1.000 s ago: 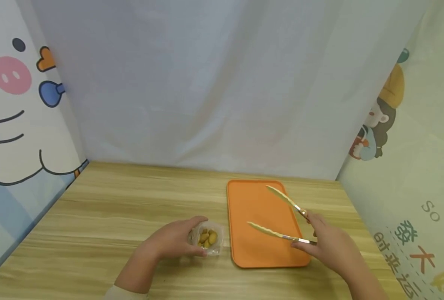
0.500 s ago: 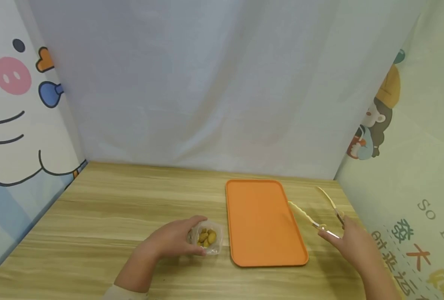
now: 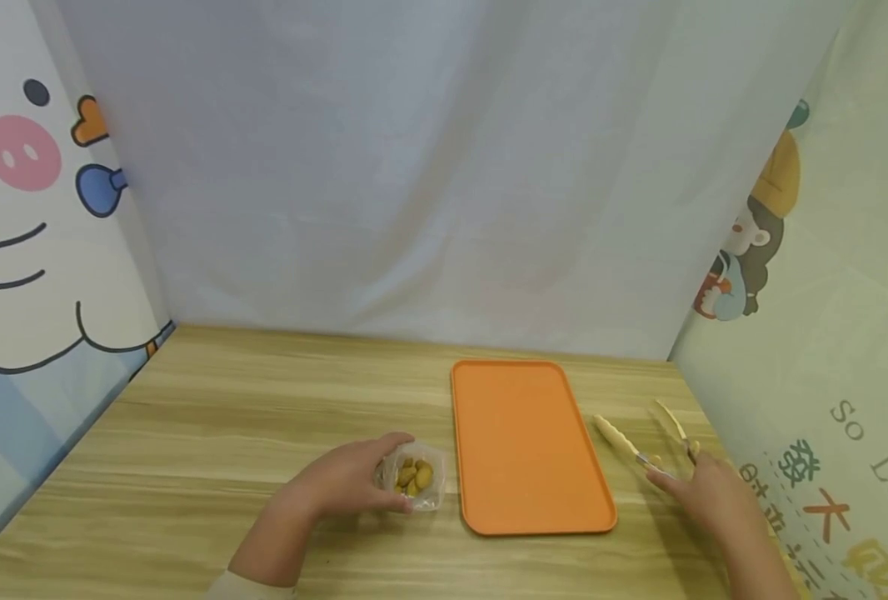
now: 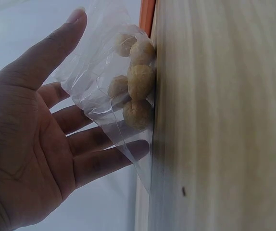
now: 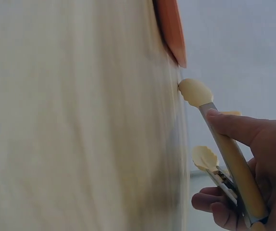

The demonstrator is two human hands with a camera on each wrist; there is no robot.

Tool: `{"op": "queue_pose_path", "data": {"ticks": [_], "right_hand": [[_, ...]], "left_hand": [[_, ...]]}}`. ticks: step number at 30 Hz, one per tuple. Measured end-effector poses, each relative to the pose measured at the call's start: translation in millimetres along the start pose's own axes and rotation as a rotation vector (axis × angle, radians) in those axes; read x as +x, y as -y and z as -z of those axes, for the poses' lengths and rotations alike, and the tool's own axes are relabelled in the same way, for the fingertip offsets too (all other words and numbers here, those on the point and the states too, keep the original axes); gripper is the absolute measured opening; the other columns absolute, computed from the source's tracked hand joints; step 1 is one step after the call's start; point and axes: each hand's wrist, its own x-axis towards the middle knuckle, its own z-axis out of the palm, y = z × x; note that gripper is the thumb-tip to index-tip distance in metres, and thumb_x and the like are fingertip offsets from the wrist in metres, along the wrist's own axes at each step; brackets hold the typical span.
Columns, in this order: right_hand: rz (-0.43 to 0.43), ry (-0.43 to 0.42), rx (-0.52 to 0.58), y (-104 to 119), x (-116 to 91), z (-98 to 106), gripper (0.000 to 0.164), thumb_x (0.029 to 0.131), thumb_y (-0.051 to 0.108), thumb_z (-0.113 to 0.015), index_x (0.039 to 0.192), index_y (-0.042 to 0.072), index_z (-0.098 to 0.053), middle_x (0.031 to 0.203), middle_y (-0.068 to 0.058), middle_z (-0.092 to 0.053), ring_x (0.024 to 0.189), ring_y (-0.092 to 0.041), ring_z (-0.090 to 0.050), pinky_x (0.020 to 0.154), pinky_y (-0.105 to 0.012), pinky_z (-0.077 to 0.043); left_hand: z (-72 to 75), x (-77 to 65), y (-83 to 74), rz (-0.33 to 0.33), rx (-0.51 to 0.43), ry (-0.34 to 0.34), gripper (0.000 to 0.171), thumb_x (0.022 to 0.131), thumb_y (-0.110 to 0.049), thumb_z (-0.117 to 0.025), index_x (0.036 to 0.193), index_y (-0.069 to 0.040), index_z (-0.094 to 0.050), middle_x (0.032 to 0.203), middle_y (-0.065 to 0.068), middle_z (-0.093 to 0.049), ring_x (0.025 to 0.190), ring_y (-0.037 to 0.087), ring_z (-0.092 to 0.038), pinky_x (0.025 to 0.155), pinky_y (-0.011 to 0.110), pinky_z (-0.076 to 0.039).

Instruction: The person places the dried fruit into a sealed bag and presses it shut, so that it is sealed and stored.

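My left hand [image 3: 354, 479] holds a clear plastic bag [image 3: 435, 493], thumb on its near side and fingers round the far side. Small rounded yellow-brown pieces [image 4: 140, 83] lie inside it, low by the tabletop. My right hand [image 3: 714, 496] grips metal tongs [image 5: 234, 163] with cream scalloped tips, and the thumb lies along one arm. The tongs' arms are spread, with nothing between the tips. They stand to the right of an orange tray [image 3: 526, 450], low over the table in the right wrist view.
The orange tray lies flat between the two hands, just right of the bag. A wood-grain table [image 3: 286, 375] runs back to a pale curtain [image 3: 414, 167]. Printed cloths with cartoon figures hang on the left [image 3: 32, 250] and right [image 3: 849, 292] sides.
The right hand has carried the tongs from over the tray to the table on its right, then slightly nearer and lower. The left hand and the bag have stayed in place.
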Motion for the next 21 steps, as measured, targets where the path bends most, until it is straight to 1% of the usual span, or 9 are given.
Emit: {"op": "queue_pose_path", "data": {"ticks": [5, 9, 10, 13, 17, 19, 21], "right_hand": [[-0.031, 0.079, 0.003, -1.4, 0.8, -1.1, 0.121, 0.080, 0.083, -0.047, 0.132, -0.025, -0.036, 0.124, -0.047, -0.046, 0.108, -0.062, -0.049, 0.084, -0.065, -0.046], [-0.037, 0.091, -0.004, -0.9, -0.8, -2.2, 0.120, 0.078, 0.083, -0.049, 0.130, -0.025, -0.037, 0.121, -0.047, -0.048, 0.106, -0.062, -0.051, 0.082, -0.065, -0.046], [-0.038, 0.090, -0.001, -0.8, -1.5, -2.5, 0.121, 0.078, 0.083, -0.051, 0.130, -0.025, -0.036, 0.122, -0.047, -0.048, 0.107, -0.062, -0.050, 0.082, -0.065, -0.046], [-0.056, 0.093, 0.016, 0.5, -3.5, -2.7, 0.126, 0.075, 0.083, -0.055, 0.137, -0.023, -0.025, 0.125, -0.049, -0.044, 0.109, -0.063, -0.049, 0.084, -0.066, -0.045], [-0.065, 0.105, 0.025, 2.3, -6.1, -3.1, 0.133, 0.073, 0.084, -0.056, 0.144, -0.020, -0.010, 0.125, -0.050, -0.042, 0.108, -0.064, -0.049, 0.083, -0.066, -0.045], [-0.054, 0.104, 0.014, 3.0, -7.4, -2.8, 0.132, 0.074, 0.084, -0.054, 0.144, -0.019, -0.010, 0.125, -0.049, -0.043, 0.107, -0.063, -0.050, 0.082, -0.066, -0.045], [-0.042, 0.099, 0.004, 3.7, -8.8, -2.2, 0.131, 0.075, 0.084, -0.053, 0.144, -0.019, -0.013, 0.124, -0.048, -0.044, 0.107, -0.063, -0.050, 0.081, -0.065, -0.045]], "left_hand": [[-0.4, 0.0, 0.3, -0.002, 0.000, 0.004, 0.095, 0.070, -0.069, -0.074, 0.147, -0.023, -0.043, 0.140, 0.006, -0.057, 0.127, 0.029, -0.054, 0.104, 0.052, -0.042], [-0.6, 0.1, 0.9, -0.003, -0.001, 0.003, 0.096, 0.070, -0.069, -0.074, 0.147, -0.023, -0.043, 0.139, 0.006, -0.058, 0.126, 0.029, -0.055, 0.104, 0.052, -0.043], [-0.4, -0.1, 0.6, -0.004, -0.002, 0.004, 0.095, 0.070, -0.069, -0.074, 0.147, -0.023, -0.043, 0.138, 0.006, -0.058, 0.125, 0.029, -0.055, 0.103, 0.052, -0.043], [0.0, -0.8, -0.3, -0.003, -0.007, 0.002, 0.095, 0.070, -0.068, -0.075, 0.147, -0.022, -0.043, 0.138, 0.006, -0.058, 0.124, 0.029, -0.055, 0.103, 0.052, -0.043], [0.7, -1.9, -1.9, -0.001, -0.007, -0.002, 0.095, 0.070, -0.068, -0.075, 0.147, -0.022, -0.043, 0.137, 0.007, -0.059, 0.124, 0.030, -0.056, 0.103, 0.053, -0.043], [1.1, -2.4, -2.8, 0.000, -0.007, -0.002, 0.095, 0.070, -0.067, -0.075, 0.147, -0.022, -0.043, 0.137, 0.007, -0.059, 0.124, 0.030, -0.056, 0.103, 0.053, -0.043], [1.7, -2.8, -3.6, 0.001, -0.008, -0.002, 0.095, 0.070, -0.067, -0.075, 0.147, -0.022, -0.043, 0.138, 0.007, -0.058, 0.124, 0.030, -0.055, 0.103, 0.053, -0.043]]}}
